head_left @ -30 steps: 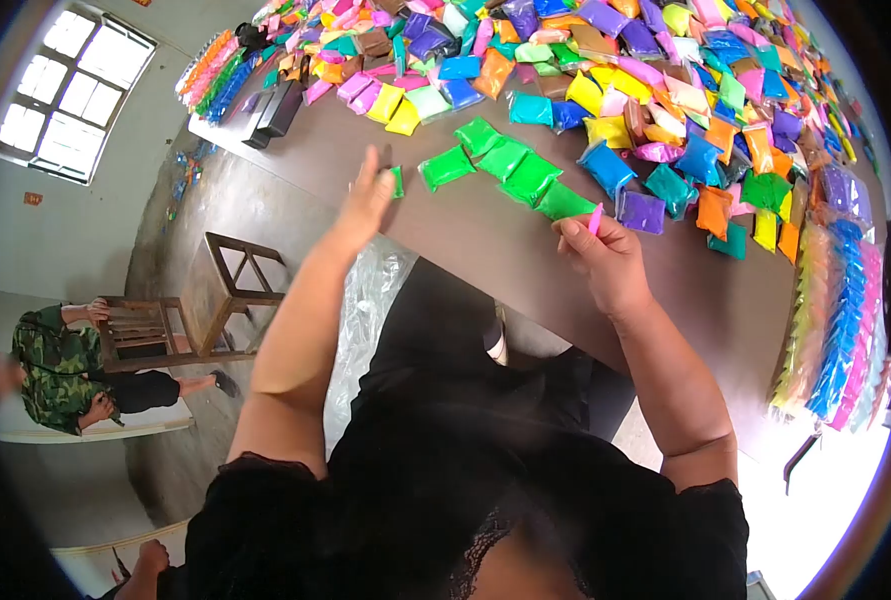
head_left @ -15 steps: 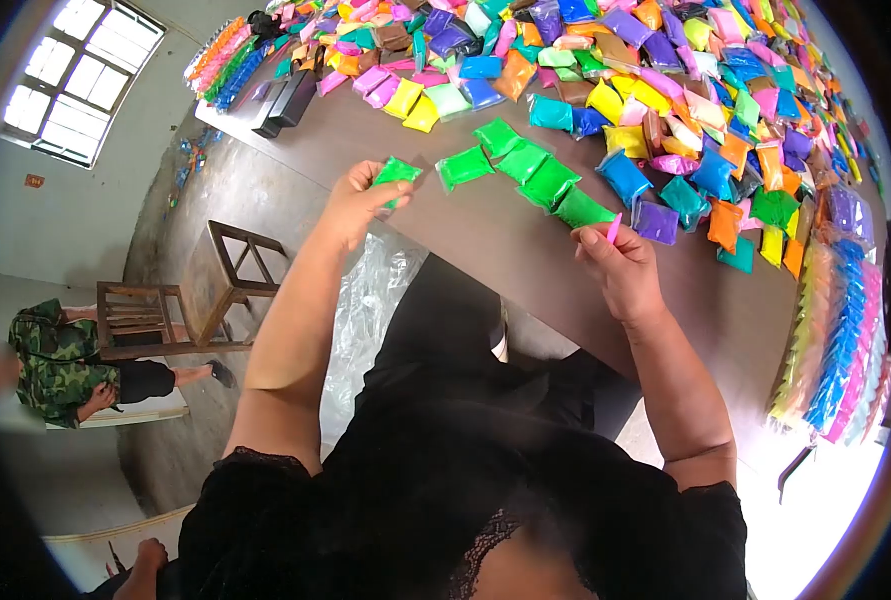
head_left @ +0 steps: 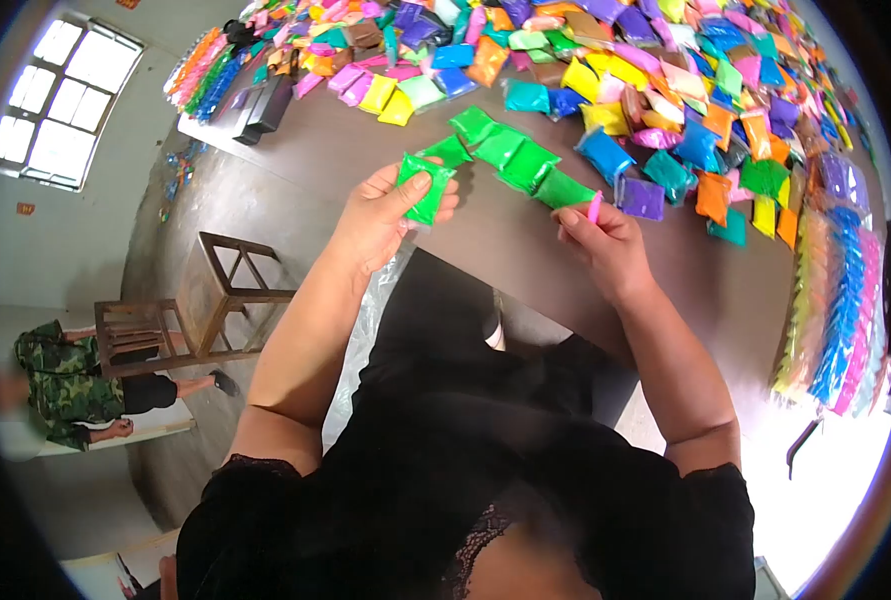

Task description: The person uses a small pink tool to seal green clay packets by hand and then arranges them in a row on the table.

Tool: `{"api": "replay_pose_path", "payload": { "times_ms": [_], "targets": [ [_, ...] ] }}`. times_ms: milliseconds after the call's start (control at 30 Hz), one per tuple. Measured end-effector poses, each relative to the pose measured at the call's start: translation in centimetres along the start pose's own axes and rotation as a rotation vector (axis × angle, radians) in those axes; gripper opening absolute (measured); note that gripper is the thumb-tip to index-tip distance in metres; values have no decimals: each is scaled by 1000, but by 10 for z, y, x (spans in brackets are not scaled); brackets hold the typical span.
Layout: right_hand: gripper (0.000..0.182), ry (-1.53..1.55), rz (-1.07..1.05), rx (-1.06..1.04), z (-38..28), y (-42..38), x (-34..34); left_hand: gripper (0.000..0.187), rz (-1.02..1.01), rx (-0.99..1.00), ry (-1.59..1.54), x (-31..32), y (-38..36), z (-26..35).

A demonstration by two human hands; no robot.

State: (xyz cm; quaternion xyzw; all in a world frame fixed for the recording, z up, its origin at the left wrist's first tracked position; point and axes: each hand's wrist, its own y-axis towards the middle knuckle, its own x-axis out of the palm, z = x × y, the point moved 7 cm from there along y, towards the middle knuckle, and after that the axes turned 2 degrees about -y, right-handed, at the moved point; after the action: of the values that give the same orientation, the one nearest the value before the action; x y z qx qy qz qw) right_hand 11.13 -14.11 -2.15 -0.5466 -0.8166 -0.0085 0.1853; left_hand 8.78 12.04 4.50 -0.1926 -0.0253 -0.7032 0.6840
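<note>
Over the near edge of the brown table (head_left: 700, 275), on the left, the left hand (head_left: 373, 218) holds a green packet (head_left: 429, 198) pinched between thumb and fingers: bright, glossy filling in clear film, roughly rectangular, tilted. On the right, the right hand (head_left: 613, 248) has thumb and curled fingers closed on a slim pink piece (head_left: 594, 206); whether they touch the row of green packets (head_left: 528, 167) just beyond, I cannot tell. Farther off spreads a heap of many-coloured packets (head_left: 645, 57).

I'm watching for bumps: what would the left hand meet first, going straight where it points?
The left hand would probably meet the green packet just beyond its held one, though depth is unclear.
</note>
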Motion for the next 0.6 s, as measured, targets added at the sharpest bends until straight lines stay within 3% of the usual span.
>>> {"api": "replay_pose_path", "payload": {
  "times_ms": [133, 200, 233, 300, 333, 367, 433, 467, 533, 600],
  "targets": [
    [20, 12, -39, -118, -26, -11, 12, 35, -120, -129, 209, 47, -7, -26],
    [18, 159, -90, -195, -27, -7, 12, 39, -261, -160, 645, 69, -8, -41],
    [18, 165, -71, -185, -24, -6, 9, 39, -277, -177, 642, 73, -8, -49],
    [17, -187, -83, -252, -25, -5, 11, 46, -114, -15, 1160, 70, 0, -44],
    [17, -265, -74, -228, -22, -4, 10, 43, -58, 363, 1292, 82, -4, -25],
    [17, -261, -71, -230, -23, -4, 9, 43, -62, 363, 1295, 80, -7, -25],
    [15, -493, 2, -306, -30, -5, 9, 37, -133, 814, 1581, 98, -31, -14],
    [15, -489, 3, -304, -29, -5, 8, 33, -177, 790, 1550, 98, -38, -25],
    [16, -668, 36, -512, -39, -11, 13, 33, -166, 821, 1522, 96, -44, -40],
    [16, -698, 33, -466, -38, -12, 13, 33, -157, 850, 1493, 94, -46, -46]
  ]
}}
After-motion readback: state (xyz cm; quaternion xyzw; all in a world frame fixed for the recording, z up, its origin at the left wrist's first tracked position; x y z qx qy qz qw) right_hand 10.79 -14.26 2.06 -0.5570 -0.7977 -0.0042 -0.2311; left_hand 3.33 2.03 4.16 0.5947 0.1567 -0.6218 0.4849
